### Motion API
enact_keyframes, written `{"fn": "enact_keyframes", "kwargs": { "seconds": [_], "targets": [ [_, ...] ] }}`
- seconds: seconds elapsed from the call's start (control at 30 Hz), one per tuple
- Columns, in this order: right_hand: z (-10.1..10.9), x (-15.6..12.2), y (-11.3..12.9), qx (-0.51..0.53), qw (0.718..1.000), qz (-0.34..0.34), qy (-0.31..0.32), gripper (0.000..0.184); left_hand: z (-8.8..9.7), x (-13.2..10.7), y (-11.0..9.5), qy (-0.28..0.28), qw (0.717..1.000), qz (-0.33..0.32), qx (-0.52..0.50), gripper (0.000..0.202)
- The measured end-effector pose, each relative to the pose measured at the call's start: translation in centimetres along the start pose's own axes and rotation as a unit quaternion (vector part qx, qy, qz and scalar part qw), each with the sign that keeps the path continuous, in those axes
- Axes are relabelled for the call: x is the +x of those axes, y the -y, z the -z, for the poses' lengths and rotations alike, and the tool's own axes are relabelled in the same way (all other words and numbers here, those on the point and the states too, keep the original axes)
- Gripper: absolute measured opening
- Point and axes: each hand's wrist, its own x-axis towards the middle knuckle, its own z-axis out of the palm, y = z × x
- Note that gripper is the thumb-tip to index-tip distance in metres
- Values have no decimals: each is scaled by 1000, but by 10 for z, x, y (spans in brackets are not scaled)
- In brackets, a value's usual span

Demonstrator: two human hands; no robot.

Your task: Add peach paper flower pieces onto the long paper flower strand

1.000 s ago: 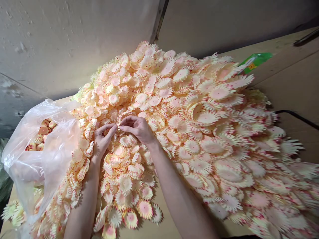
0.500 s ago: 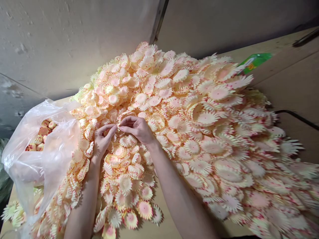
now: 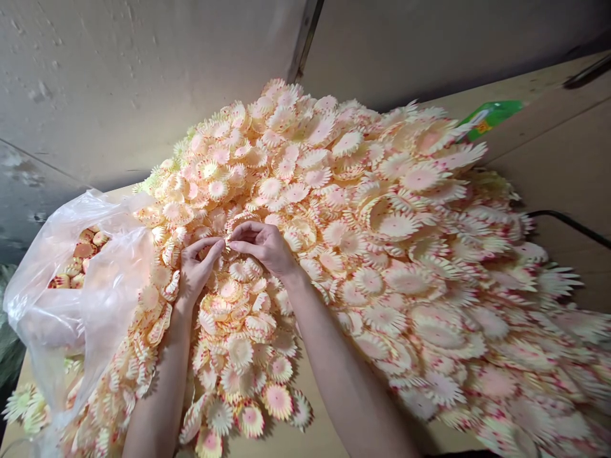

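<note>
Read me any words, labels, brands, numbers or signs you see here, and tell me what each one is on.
No text can be read.
Green packet: white and orange-yellow marks, too small and blurred to make out as words or numbers.
Clear plastic bag: no lettering that I can see.
Flower-shaped pieces: no lettering that I can see.

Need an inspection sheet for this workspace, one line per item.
Surface: tan tabletop, mostly covered.
Job's things: heap of flower-like pieces, cream and pink; more pieces in a translucent plastic bag at left.
Clutter: green packet at the heap's far right.
Hands: left hand and right hand, fingertips close together over the heap; anything held is too small to tell.
Cables: black cord at right.
Surroundings: grey wall behind, spotted at left.
</note>
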Motion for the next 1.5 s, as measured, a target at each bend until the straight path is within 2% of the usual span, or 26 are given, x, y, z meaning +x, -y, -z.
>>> {"fn": "enact_keyframes", "kwargs": {
  "seconds": [0.77,0.93,1.5],
  "targets": [
    [-1,-1,3,-6,1000,-9,-4,21,0,0,-2,4,1000,7,-12,26],
    [-1,-1,3,-4,1000,-12,-9,23,-2,-1,-4,-1,999,26,-19,29],
    [1,0,1,-17,1000,-7,-17,17,0,-1,0,4,1000,10,-10,27]
  ]
}}
